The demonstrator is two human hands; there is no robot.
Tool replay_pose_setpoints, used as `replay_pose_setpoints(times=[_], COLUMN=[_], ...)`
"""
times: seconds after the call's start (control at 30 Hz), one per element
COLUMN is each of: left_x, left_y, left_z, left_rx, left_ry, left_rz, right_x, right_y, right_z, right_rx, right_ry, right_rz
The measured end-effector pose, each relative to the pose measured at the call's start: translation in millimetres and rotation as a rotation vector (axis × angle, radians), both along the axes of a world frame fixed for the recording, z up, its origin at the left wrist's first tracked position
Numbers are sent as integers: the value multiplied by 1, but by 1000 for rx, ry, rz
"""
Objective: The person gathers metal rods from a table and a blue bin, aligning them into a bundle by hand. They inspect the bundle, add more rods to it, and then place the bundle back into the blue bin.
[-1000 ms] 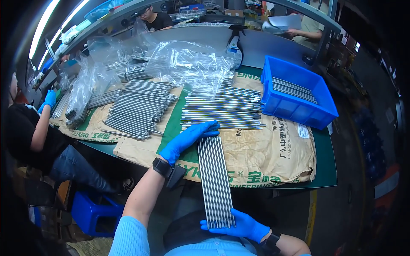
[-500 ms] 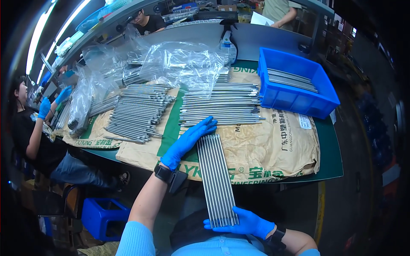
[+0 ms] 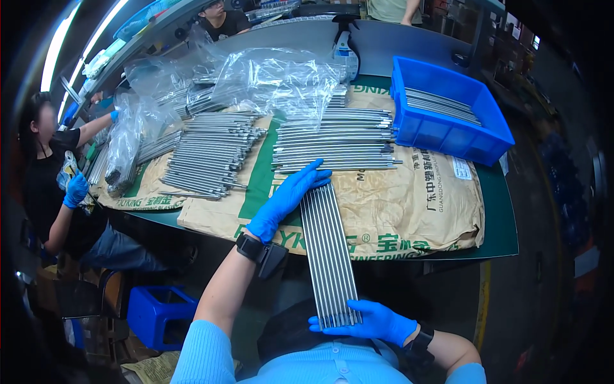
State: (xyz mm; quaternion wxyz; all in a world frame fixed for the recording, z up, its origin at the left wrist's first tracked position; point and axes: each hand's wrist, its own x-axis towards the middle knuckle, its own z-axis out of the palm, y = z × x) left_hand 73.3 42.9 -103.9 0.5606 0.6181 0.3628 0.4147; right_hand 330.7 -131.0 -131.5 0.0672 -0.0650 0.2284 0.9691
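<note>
Several slim metal rods (image 3: 329, 253) lie side by side as a flat row between my hands, slanting from the table's front part back toward my body. My left hand (image 3: 289, 200), in a blue glove, closes over their far ends. At the near ends my right hand (image 3: 377, 321), also gloved, grips with the thumb on top and the fingers underneath. Just beyond my left fingertips lies a pile of similar rods (image 3: 332, 141). Another rod pile (image 3: 211, 153) is left of it, on brown paper sacks (image 3: 409, 198).
A blue bin (image 3: 441, 131) holding rods stands at the back right. Clear plastic bags (image 3: 275, 83) cover the rear piles, near a spray bottle (image 3: 345, 48). A person in black (image 3: 54, 166) works at the left; a blue stool (image 3: 160, 317) stands below the table.
The held rods and both hands appear slightly higher in the picture, as the whole view has shifted. At left, the co-worker's arms have moved, one reaching toward the plastic bag.
</note>
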Motion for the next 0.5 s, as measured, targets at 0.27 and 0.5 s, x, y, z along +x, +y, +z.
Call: replay_pose_setpoints(times=[0.27, 0.5], left_x=[10, -1], left_y=[-4, -31], left_z=[-6, 0], left_rx=[24, 230], left_ry=[-3, 109], left_rz=[104, 389], right_x=[14, 5], right_y=[8, 3], right_z=[0, -3], right_rx=[147, 112], right_ry=[-51, -15], right_rz=[25, 33])
